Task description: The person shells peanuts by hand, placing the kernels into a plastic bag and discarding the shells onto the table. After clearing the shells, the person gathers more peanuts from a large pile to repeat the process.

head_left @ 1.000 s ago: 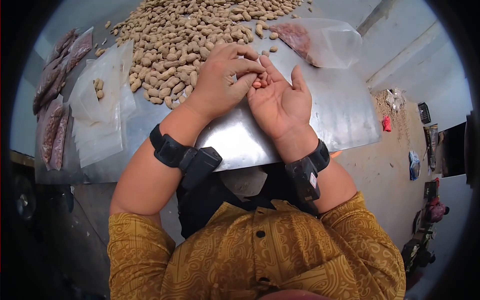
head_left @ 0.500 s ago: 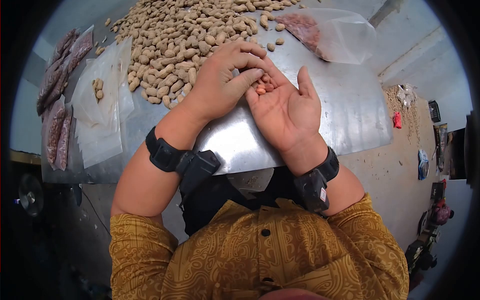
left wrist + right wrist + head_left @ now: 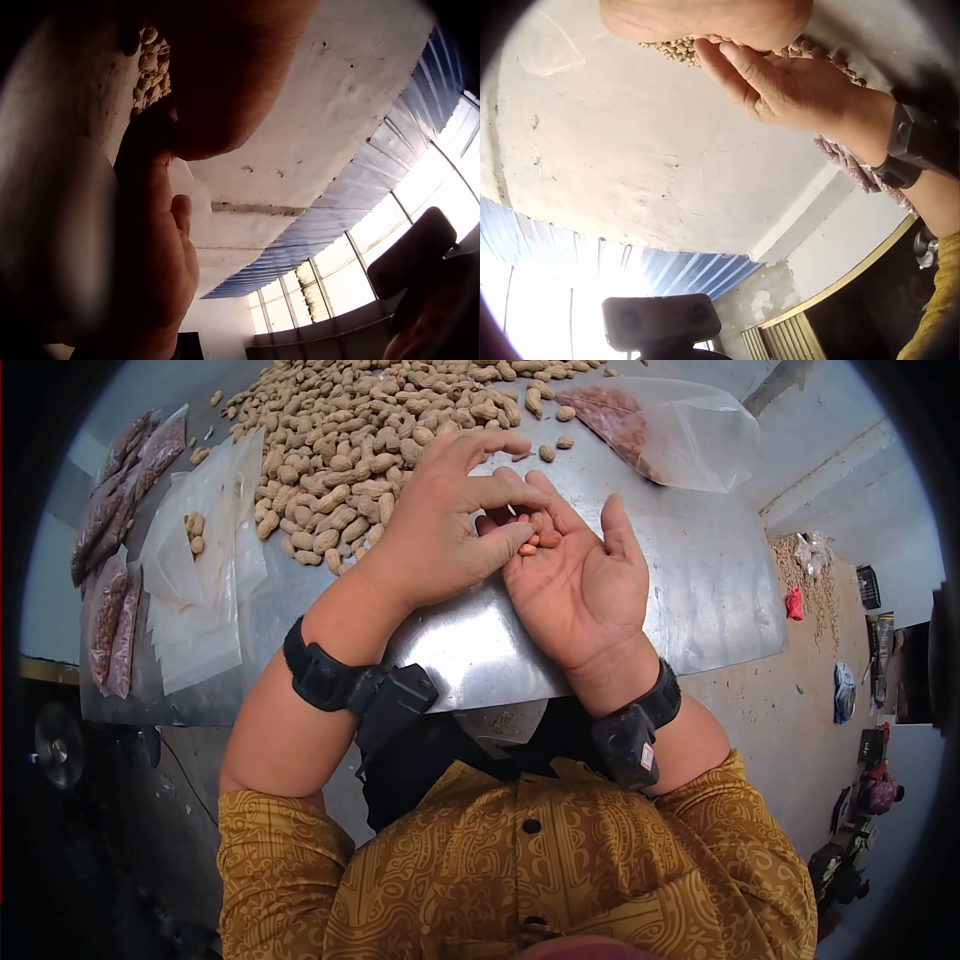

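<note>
Reddish shelled peanuts (image 3: 547, 537) lie in the palm-up right hand (image 3: 580, 585), near the base of its fingers; its thumb stands away from the palm. From the left, the left hand (image 3: 435, 530) reaches over them, thumb tip touching the nuts and fingers loosely bent; its lower fingertips are partly hidden. In the right wrist view the left hand (image 3: 802, 94) has thumb and forefinger apart, beside the right hand (image 3: 705, 19). The left wrist view shows the left hand (image 3: 225, 82) dark and close, above the right hand (image 3: 169, 255).
Unshelled peanuts (image 3: 340, 455) are heaped on the metal table (image 3: 700, 580) beyond the hands. Flat clear bags (image 3: 205, 620) lie at left with a few pods, beside filled bags (image 3: 110, 620). A partly filled bag (image 3: 690, 440) rests at back right.
Both hands have shifted slightly right in the head view. The left hand's forefinger has lifted and straightened somewhat, and its thumb has moved over the nuts.
</note>
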Motion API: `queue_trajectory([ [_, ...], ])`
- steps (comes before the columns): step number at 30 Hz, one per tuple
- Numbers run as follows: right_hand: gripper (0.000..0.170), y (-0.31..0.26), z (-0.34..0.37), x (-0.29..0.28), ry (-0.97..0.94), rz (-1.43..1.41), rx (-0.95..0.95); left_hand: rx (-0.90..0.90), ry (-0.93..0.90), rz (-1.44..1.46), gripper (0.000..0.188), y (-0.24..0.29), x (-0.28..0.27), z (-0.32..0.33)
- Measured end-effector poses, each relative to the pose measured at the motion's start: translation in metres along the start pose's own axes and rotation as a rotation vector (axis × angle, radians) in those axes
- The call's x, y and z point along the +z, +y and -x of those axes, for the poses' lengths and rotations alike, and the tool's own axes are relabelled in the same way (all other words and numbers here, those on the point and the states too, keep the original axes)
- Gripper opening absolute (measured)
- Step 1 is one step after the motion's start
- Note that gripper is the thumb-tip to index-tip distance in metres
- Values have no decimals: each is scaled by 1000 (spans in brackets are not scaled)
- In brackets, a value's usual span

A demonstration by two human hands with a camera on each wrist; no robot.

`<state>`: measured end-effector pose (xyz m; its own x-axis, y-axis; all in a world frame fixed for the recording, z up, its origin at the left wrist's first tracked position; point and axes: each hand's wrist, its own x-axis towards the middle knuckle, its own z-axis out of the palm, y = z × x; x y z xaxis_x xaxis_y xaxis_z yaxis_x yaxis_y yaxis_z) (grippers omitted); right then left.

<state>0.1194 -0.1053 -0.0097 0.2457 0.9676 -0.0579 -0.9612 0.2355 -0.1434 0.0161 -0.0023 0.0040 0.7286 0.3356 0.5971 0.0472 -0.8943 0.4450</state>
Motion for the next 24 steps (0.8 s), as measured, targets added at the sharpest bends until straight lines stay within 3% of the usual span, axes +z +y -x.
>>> queue_trajectory([
  [4,54,1,2,5,18,-2,-4,34,-6,-16,16,2,-2,-2],
  [7,48,3,4,11,54,33,-16,-59,-52,89,14,3,-2,-1],
  [13,31,0,-1,-5,61,49,33,-51,114,280,15,-3,0,0],
  [16,25,-8,-1,-9,74,96,67,-324,201,805,15,-3,-1,2],
  [18,24,-25,3,-9,23,109,60,-404,253,877,15,-6,-2,3],
  [20,22,-58,4,4,-15,159,-59,-480,253,907,15,-10,-3,4],
  [24,22,-150,0,25,-100,364,-431,-380,265,955,13,-8,4,3],
])
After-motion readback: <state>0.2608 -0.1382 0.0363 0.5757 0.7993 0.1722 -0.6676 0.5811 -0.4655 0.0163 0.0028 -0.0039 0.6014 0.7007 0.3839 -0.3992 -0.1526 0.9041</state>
